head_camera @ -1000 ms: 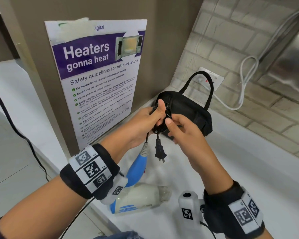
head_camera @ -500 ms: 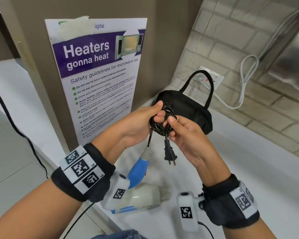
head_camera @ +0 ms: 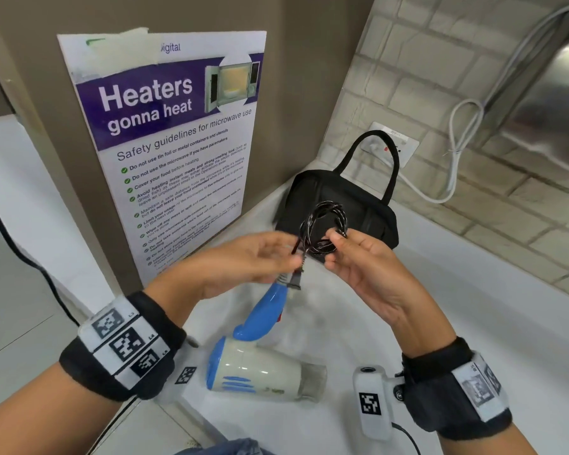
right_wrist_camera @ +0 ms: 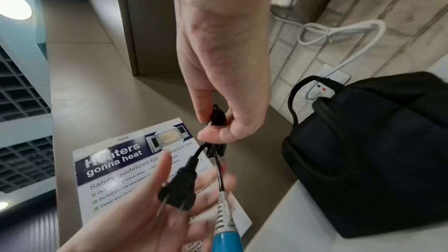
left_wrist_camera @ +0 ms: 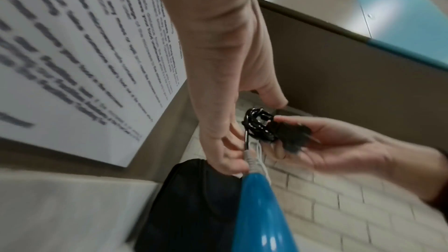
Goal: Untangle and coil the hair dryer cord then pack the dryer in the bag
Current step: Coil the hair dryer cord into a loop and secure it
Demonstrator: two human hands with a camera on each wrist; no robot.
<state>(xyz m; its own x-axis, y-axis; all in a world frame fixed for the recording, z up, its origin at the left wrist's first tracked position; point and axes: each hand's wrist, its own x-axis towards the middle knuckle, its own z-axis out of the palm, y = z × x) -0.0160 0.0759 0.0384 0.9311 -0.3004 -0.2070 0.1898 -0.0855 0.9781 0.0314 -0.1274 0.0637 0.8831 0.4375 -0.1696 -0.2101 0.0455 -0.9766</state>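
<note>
The white hair dryer (head_camera: 260, 372) lies on the white counter (head_camera: 473, 323), its blue handle (head_camera: 266, 310) angled up. The black cord is wound into a small coil (head_camera: 324, 228), and my right hand (head_camera: 332, 251) pinches it between thumb and fingers above the dryer. The plug (right_wrist_camera: 179, 189) hangs from the coil in front of my left palm. My left hand (head_camera: 293, 251) is spread, its fingertips against the cord by the grey strain relief (left_wrist_camera: 251, 160). The black bag (head_camera: 339, 205) with a loop handle stands just behind the hands, zipped as far as I can see.
A microwave safety poster (head_camera: 178, 142) hangs on the brown panel to the left. A wall socket (head_camera: 395, 142) with a white cable (head_camera: 454, 152) sits behind the bag on the tiled wall. A steel appliance (head_camera: 555, 103) is at upper right. The counter's edge drops off at lower left.
My left hand has let go of the coil and opened. The right hand now holds the coil alone, tipped upright. The plug has swung from hanging down to near the left palm.
</note>
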